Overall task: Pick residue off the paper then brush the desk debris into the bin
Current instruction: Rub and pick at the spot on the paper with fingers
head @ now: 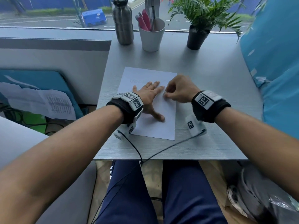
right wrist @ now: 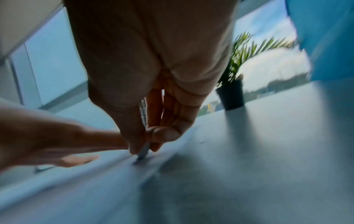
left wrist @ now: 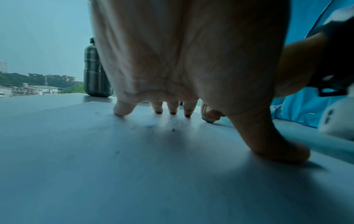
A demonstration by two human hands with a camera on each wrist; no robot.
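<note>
Flat on the desk (head: 210,78), the sheet of paper (head: 155,126) lies near the middle, its lower edge close to the desk's near edge. Small dark specks of residue (left wrist: 173,129) dot the paper just short of the left fingertips. The left hand (head: 148,97) presses on the sheet with fingers straight and spread, tips and thumb touching it. The right hand (head: 179,91), just beside those fingertips near the paper's right edge, has thumb and curled fingers pinched on a small grey eraser-like piece (right wrist: 143,150), whose tip touches the paper. Along the desk's far edge stand a steel bottle (head: 123,25), a white cup of pens (head: 152,38) and a potted plant (head: 197,36).
</note>
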